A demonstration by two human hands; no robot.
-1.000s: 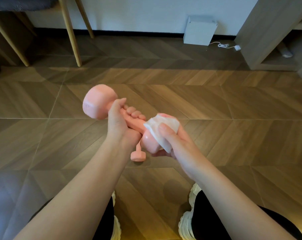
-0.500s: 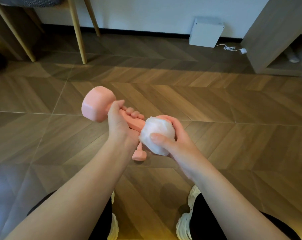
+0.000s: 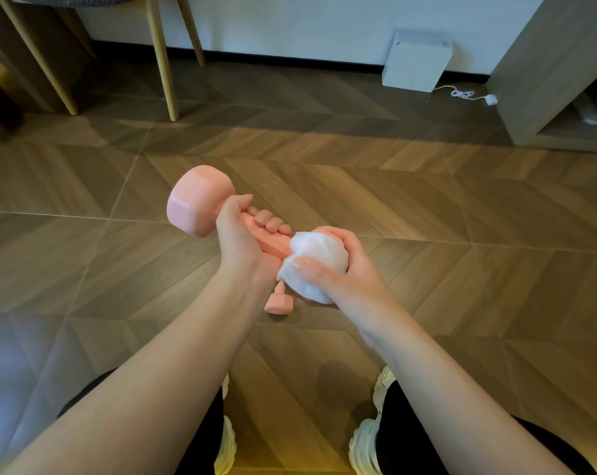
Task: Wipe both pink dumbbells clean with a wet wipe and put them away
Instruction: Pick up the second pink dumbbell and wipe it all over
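Now, pink dumbbell [image 3: 199, 200]: held up above the wooden floor [image 3: 427, 217], tilted, bare head high at the left, other head low at the right and bundled in the wipe.
Handle [image 3: 273, 246]: clamped inside the left fist, with only a short stretch showing between the fist and the wipe.
Left hand [image 3: 238, 238]: wrapped round the handle just under the bare head, back of the hand toward the camera, thumb up against that head.
Left fingers [image 3: 271, 223]: curled over the far side of the handle, tips in a row and close together.
Wet wipe [image 3: 315, 248]: white and crumpled, spread over the lower head, pressed there by the right hand.
Right hand [image 3: 348, 269]: cupped round the covered head from the right, fingers curled over the top, thumb [image 3: 310, 265] laid flat across the front of the wipe.
Arms: both bare, reaching forward, wrists close together.
Second dumbbell [image 3: 279, 305]: down on the floor below the hands, mostly hidden behind them, one pink head peeking out.
Below: white sneakers [image 3: 363, 443] and dark trousers at the bottom edge.
Background: wooden chair legs [image 3: 161, 56] at the left, white box [image 3: 417, 61] against the wall with a white cable [image 3: 464, 94] beside it, wooden cabinet [image 3: 547, 63] at the right.
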